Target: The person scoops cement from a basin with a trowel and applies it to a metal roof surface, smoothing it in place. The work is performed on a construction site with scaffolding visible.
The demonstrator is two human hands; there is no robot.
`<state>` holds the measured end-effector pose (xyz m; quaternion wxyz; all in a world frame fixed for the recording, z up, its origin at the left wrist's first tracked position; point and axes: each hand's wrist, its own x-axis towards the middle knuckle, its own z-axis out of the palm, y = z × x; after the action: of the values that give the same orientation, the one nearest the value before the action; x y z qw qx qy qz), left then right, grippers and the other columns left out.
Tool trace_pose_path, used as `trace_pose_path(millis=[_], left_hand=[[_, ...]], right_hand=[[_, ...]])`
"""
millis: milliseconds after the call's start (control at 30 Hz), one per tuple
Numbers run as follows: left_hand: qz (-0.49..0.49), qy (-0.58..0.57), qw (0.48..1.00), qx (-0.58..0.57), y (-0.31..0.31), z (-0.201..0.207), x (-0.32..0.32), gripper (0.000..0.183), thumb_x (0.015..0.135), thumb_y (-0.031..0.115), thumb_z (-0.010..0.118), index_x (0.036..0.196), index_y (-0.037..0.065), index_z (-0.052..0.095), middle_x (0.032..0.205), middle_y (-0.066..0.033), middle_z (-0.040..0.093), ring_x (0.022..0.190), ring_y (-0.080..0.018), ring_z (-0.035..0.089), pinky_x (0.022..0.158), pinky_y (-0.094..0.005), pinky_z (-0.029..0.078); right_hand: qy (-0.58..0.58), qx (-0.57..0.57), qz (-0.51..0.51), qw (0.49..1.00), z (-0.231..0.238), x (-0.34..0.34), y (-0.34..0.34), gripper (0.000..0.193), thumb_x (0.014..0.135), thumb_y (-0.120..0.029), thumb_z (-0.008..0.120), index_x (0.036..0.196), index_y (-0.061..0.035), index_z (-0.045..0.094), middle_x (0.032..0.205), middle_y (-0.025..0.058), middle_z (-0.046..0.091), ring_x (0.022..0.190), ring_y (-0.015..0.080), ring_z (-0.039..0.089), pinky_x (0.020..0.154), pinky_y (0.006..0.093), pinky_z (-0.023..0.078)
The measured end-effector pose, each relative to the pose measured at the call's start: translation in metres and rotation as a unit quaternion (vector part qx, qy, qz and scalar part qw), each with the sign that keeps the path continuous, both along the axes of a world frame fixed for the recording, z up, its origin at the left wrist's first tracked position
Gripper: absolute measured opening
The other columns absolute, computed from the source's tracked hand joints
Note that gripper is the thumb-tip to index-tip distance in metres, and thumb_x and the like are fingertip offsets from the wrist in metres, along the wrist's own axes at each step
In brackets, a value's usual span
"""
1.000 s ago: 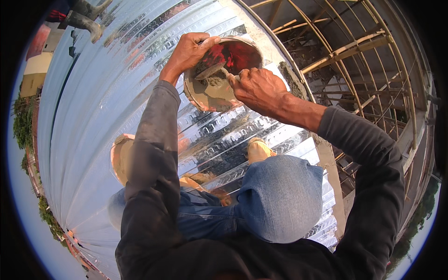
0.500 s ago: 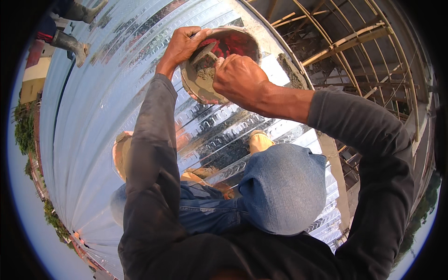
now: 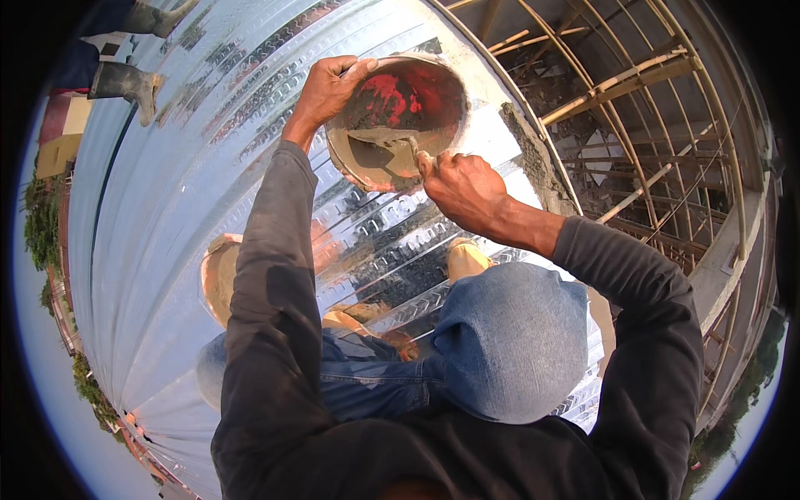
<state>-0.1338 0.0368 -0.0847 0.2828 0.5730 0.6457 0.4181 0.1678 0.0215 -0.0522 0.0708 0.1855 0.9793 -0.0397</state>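
— In the head view, how far along are we judging this to be?

— We are seeing the red bowl (image 3: 398, 117) holding only a shallow layer of grey mortar (image 3: 367, 158) along its lower side, with bare red plastic showing above it, so we are guessing most of the mix is already out and some scraping is left. A rough band of mortar on the roof edge (image 3: 533, 158) is lying just beside the bowl, next to the corrugated metal sheeting (image 3: 167, 217).

— And the hands?

— Our left hand (image 3: 327, 87) is reaching up with the arm nearly straight, its grip curling over the bowl's rim, thumb on the edge, tilting the bowl toward us. Our right hand (image 3: 467, 190) is coming in from the right with the elbow bent, its grip pressed together around the handle of a small trowel (image 3: 392, 143), whose blade is resting in the mortar inside the bowl.

— Anything else nearby?

— We are crouching, denim knee (image 3: 508, 333) below, and another person's boots (image 3: 125, 79) are standing well apart at the upper left.
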Motion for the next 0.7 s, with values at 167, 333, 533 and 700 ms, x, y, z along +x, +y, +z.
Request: trace_pose_path(millis=[167,333,533,700], left_hand=[[-0.006,-0.008,1.0,-0.019,0.004,0.012,0.012,0.045,0.106,0.042,0.075,0.083,0.003,0.075,0.068,0.0058,0.056,0.068,-0.0068,0.046,0.06,-0.0328,0.042],[-0.022,0.067,0.997,-0.017,0.012,0.008,0.026,0.047,0.108,0.04,0.074,0.085,0.0,0.07,0.069,0.0041,0.051,0.071,-0.0073,0.044,0.063,-0.0326,0.042],[-0.009,0.069,0.997,-0.012,0.013,0.023,0.05,0.046,0.106,0.04,0.075,0.087,-0.001,0.07,0.068,-0.0011,0.047,0.071,-0.0098,0.043,0.062,-0.035,0.042],[-0.003,0.096,0.995,0.002,0.009,0.016,0.037,0.047,0.106,0.04,0.075,0.084,-0.001,0.069,0.067,-0.0008,0.045,0.07,-0.0098,0.041,0.061,-0.0351,0.04]], right_hand=[[0.05,-0.024,-0.142,0.988,-0.005,0.03,0.018,0.05,0.095,-0.006,0.066,0.143,0.0063,0.06,0.095,0.0218,0.072,0.078,0.0345,0.078,0.065,0.0448,0.063],[-0.057,-0.061,-0.083,0.993,-0.027,0.036,-0.033,0.059,0.095,-0.004,0.062,0.153,0.007,0.052,0.089,0.0262,0.071,0.075,0.0407,0.078,0.063,0.0488,0.063],[-0.018,-0.041,-0.117,0.992,-0.007,0.015,0.003,0.058,0.095,-0.007,0.065,0.15,0.011,0.056,0.087,0.0254,0.072,0.075,0.0368,0.078,0.065,0.0445,0.064],[-0.025,-0.034,-0.033,0.999,-0.01,0.021,-0.029,0.063,0.092,-0.004,0.065,0.153,0.0107,0.056,0.087,0.0266,0.072,0.074,0.0375,0.078,0.058,0.0461,0.062]])
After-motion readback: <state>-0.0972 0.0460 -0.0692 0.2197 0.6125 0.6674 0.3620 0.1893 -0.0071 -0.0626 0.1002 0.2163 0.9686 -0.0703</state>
